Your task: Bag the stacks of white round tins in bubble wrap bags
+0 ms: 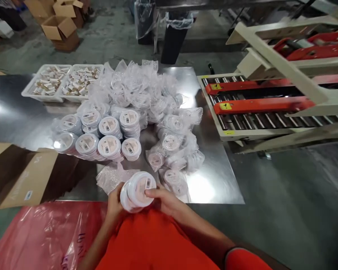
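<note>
Both my hands grip a short stack of round white lidded containers (138,190) with a label and barcode on top, held near the front edge of the steel table (211,176). My left hand (114,202) wraps round the stack's left side. On its right side my right hand (165,199) is closed, fingers on the rim. An empty bubble-wrap bag (112,177) lies just behind the stack. Further back stand stacks of unwrapped containers (101,137), and a heap of bubble-wrapped ones (146,93) covers the table's middle.
Two white baskets (60,82) of small items sit at the table's back left. An open cardboard box (25,176) stands at left, a red plastic bag (45,232) below it. A roller conveyor machine (270,105) adjoins the table on the right. More boxes (60,30) lie on the floor behind.
</note>
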Tool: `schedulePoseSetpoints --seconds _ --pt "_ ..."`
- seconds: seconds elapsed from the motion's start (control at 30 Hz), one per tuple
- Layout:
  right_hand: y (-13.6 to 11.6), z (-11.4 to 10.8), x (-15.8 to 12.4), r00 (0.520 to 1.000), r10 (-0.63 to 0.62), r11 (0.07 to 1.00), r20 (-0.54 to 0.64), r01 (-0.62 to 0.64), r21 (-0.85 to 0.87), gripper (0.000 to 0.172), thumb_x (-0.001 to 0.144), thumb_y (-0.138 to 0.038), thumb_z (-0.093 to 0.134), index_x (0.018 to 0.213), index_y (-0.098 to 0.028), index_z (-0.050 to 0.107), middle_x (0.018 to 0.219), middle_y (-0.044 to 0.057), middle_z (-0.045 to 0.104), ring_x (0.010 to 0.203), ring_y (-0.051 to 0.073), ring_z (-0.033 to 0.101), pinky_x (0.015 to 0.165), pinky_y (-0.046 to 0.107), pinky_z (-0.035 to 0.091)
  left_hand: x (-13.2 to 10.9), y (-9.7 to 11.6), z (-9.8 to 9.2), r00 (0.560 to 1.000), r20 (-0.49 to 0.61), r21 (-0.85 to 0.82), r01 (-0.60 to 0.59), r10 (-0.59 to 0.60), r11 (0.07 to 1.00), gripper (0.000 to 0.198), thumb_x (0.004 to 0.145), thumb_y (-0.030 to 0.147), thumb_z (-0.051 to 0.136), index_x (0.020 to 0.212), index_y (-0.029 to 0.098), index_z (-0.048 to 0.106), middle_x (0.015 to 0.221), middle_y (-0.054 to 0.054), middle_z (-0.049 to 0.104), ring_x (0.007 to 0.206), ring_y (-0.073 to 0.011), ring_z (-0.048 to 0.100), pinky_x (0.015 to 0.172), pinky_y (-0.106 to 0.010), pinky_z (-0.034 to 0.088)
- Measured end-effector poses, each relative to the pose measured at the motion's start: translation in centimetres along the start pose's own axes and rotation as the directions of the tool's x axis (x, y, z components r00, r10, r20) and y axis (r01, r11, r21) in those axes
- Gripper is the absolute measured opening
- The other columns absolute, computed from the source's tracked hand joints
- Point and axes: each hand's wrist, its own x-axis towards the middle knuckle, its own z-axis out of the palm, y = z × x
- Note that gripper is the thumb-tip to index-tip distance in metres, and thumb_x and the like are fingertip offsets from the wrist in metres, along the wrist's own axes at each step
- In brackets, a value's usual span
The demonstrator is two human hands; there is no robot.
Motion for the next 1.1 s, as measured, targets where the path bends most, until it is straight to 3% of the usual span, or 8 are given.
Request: schedulePoseSetpoints --seconds 0.13,0.23,0.47,0.6,0.77,0.9,1.0,1.1 --pt "-1.3 -1.7 -0.1 0.953 -0.223 0.972 -0.206 0.202 -0.119 0.051 0.053 -0.022 0.084 0.1 -0.021 0.065 0.092 0.002 0.071 0.089 0.021 0.064 0.085 0.034 0.048 -0.9 0.0 -1.7 0.996 0.034 -0.199 0.082 -0.077 0.977 0.033 0.088 0.042 0.044 0.063 0.02 0.044 0.057 0.004 0.046 0.055 -0.0104 0.045 0.054 -0.022 0.04" --pt "-1.8 -1.6 -0.6 0.901 -0.349 0.921 -0.256 0.28 -0.27 0.053 0.053 -0.022 0.085 0.102 -0.023 0.064 0.095 0.001 0.07 0.094 0.021 0.062 0.088 0.034 0.047 -0.9 0.7 -2.0 0.999 -0.036 -0.114 0.031 -0.035 0.993 0.038 0.087 0.041 0.046 0.057 0.02 0.036 0.055 0.005 0.037 0.054 -0.0093 0.038 0.052 -0.021 0.033" --pt "-1.3 0.9 -2.1 0.987 -0.152 0.988 -0.052 0.153 0.023 0.037 0.06 -0.029 0.079 0.093 -0.018 0.067 0.089 0.004 0.071 0.088 0.023 0.065 0.082 0.036 0.049 0.5 2.2 -0.4 0.989 0.012 0.165 -0.145 0.146 0.975 0.025 0.074 0.03 0.049 0.052 0.021 0.043 0.056 0.001 0.046 0.055 -0.0114 0.043 0.055 -0.023 0.035" --pt "-0.9 0.8 -1.3 0.987 -0.158 0.987 -0.043 0.159 0.019 0.038 0.058 -0.027 0.08 0.092 -0.018 0.067 0.086 0.003 0.07 0.083 0.02 0.064 0.078 0.032 0.049 0.9 2.3 0.1 0.973 0.186 0.013 -0.143 0.138 0.99 0.013 0.068 0.03 0.052 0.067 0.019 0.06 0.071 -0.003 0.06 0.066 -0.0157 0.054 0.061 -0.026 0.043" --pt "-0.5 -1.0 -0.4 0.959 -0.244 0.967 -0.141 0.23 -0.109 0.044 0.061 -0.032 0.077 0.101 -0.021 0.061 0.09 0.003 0.068 0.084 0.021 0.063 0.078 0.034 0.049 0.5 1.6 -0.8 0.979 0.197 -0.165 -0.011 0.044 0.986 0.035 0.085 0.044 0.044 0.061 0.019 0.049 0.06 0.001 0.049 0.059 -0.012 0.046 0.057 -0.023 0.039" --pt "-0.7 -1.4 -1.0 0.876 -0.48 0.701 -0.054 0.346 -0.624 0.059 0.064 -0.026 0.075 0.117 -0.024 0.05 0.106 0.004 0.063 0.095 0.022 0.058 0.086 0.035 0.046 0.3 1.5 -1.5 0.993 0.115 -0.115 -0.005 0.018 0.993 0.042 0.089 0.049 0.039 0.058 0.02 0.04 0.057 0.003 0.041 0.055 -0.011 0.041 0.054 -0.022 0.035" --pt "-1.1 -1.0 -1.5 0.857 -0.471 0.347 0.208 0.398 -0.849 0.065 0.064 -0.021 0.07 0.125 -0.023 0.048 0.12 0.009 0.059 0.106 0.026 0.056 0.095 0.04 0.041 0.6 2.1 -1.4 0.987 0.077 0.111 -0.151 0.143 0.982 0.042 0.091 0.046 0.034 0.057 0.021 0.039 0.056 0.002 0.042 0.054 -0.0117 0.041 0.055 -0.024 0.034" --pt "-1.4 -0.6 -1.4 0.883 -0.407 0.211 0.233 0.339 -0.917 0.071 0.067 -0.022 0.067 0.134 -0.023 0.043 0.12 0.01 0.06 0.103 0.027 0.058 0.092 0.042 0.043 0.7 2.6 -1.3 0.938 0.149 0.27 -0.344 0.315 0.899 0.04 0.091 0.038 0.032 0.057 0.022 0.043 0.058 -0.001 0.047 0.057 -0.0131 0.045 0.057 -0.026 0.034"
